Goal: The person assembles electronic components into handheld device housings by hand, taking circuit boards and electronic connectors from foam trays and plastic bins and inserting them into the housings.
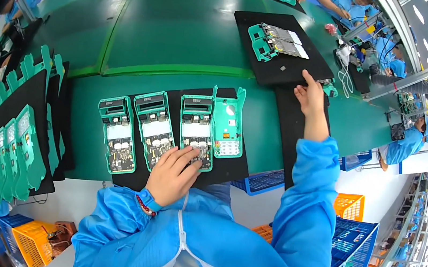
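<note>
My left hand (pixel 172 177) lies with fingers stretched over the lower boards of two teal device housings in front of me. One is the second housing (pixel 153 125) from the left; the other is the third housing (pixel 197 126). Whether the fingertips press on the boards cannot be made out. Left of these lies another housing (pixel 117 132) with its circuit board showing. At the right end sits a teal shell (pixel 227 124) without a large board. My right hand (pixel 311 99) reaches out, fingers apart, at the near edge of a black mat (pixel 255 28), holding nothing visible.
On that mat rest teal frames (pixel 261 43) with attached boards (pixel 291 42). Stacked black mats bearing several teal housings (pixel 28 147) stand at the left. A white cable (pixel 346 80) lies at the right. Blue crates (pixel 353 243) stand below; co-workers sit across the table.
</note>
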`<state>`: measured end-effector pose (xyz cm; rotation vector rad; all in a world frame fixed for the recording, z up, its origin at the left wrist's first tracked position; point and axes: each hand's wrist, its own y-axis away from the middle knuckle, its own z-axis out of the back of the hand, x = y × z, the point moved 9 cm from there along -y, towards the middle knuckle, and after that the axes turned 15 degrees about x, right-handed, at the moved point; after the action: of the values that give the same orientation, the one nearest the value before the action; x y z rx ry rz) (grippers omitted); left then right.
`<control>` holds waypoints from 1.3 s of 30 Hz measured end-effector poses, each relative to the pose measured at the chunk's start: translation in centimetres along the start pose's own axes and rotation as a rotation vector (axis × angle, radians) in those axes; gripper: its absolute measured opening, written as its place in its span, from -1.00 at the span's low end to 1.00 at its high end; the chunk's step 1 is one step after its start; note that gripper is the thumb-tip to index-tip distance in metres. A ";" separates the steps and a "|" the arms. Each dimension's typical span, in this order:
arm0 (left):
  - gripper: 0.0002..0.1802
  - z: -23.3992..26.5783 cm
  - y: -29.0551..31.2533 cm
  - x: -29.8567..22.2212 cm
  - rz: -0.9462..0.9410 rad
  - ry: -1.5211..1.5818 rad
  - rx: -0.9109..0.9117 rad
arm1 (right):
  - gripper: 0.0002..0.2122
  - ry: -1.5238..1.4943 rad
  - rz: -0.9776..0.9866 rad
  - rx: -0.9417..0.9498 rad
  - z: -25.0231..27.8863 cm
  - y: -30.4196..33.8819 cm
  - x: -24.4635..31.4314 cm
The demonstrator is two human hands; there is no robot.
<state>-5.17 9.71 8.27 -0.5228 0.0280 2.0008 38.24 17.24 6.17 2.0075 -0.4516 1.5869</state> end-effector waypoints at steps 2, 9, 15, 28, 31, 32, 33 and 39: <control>-0.65 -0.2 -0.1 0.1 0.003 -0.006 -0.002 | -0.64 0.000 0.018 0.006 1.0 2.8 0.2; -0.66 -1.3 -1.7 0.1 0.009 0.001 0.014 | -0.73 -0.033 0.027 0.043 6.7 12.0 -2.7; -0.64 -1.6 -3.2 -0.8 0.025 -0.004 0.007 | -0.40 0.080 -0.141 -0.010 11.1 13.2 -5.1; -0.68 -1.5 -5.0 -2.7 0.038 -0.005 0.038 | -0.71 -0.062 0.339 -0.437 18.6 17.3 -3.6; -0.56 -1.3 -4.7 -2.9 0.098 0.022 0.118 | -0.68 0.265 0.485 -0.521 15.6 21.9 -0.2; -0.50 -0.5 -5.1 -3.6 0.119 0.025 0.114 | -0.67 0.301 0.519 -0.456 13.9 22.7 0.4; -0.45 0.4 -5.4 -4.3 0.143 0.026 0.111 | -0.64 0.320 0.539 -0.335 11.3 23.2 0.7; 0.07 -0.5 -5.7 -4.7 0.010 0.848 0.123 | -0.69 0.527 0.273 0.390 -8.1 25.4 -2.4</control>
<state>1.68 8.32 10.71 -1.2475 0.6650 1.6390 16.93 1.52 10.29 1.7260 -0.2250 2.4349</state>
